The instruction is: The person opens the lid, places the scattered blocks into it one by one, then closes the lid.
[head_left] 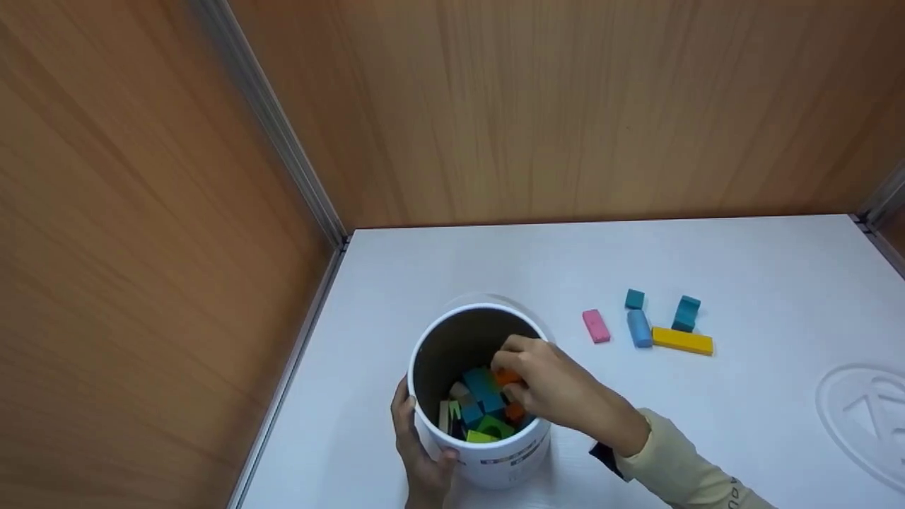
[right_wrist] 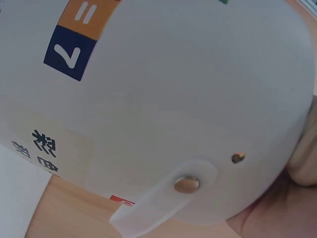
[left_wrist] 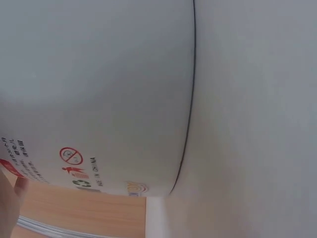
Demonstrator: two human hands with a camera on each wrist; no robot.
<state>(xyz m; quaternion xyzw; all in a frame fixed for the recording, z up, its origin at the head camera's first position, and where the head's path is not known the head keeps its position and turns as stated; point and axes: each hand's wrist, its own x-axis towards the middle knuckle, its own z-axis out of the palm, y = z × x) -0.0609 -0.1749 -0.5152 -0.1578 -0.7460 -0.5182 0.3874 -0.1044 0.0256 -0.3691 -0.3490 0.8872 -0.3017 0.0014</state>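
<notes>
A white round bucket [head_left: 488, 463] stands on the table, holding several coloured wooden blocks, among them blue blocks [head_left: 483, 385] and a green block [head_left: 495, 427]. My left hand [head_left: 424, 456] grips the bucket's left side, fingers up by the rim and thumb on the front wall. My right hand [head_left: 541, 375] reaches over the right rim, its fingers and thumb pinching an orange block [head_left: 505, 376] inside. In the right wrist view the bucket's wall [right_wrist: 173, 99] hides the block, and only part of that hand [right_wrist: 282, 208] shows at the edge.
Right of the bucket lie a pink block [head_left: 596, 326], a blue cylinder [head_left: 639, 329], a small teal cube [head_left: 634, 299], a curved teal block [head_left: 686, 313] and a yellow bar [head_left: 682, 341]. A clear round lid [head_left: 866, 417] lies further right. Wooden panels [head_left: 565, 106] wall the table.
</notes>
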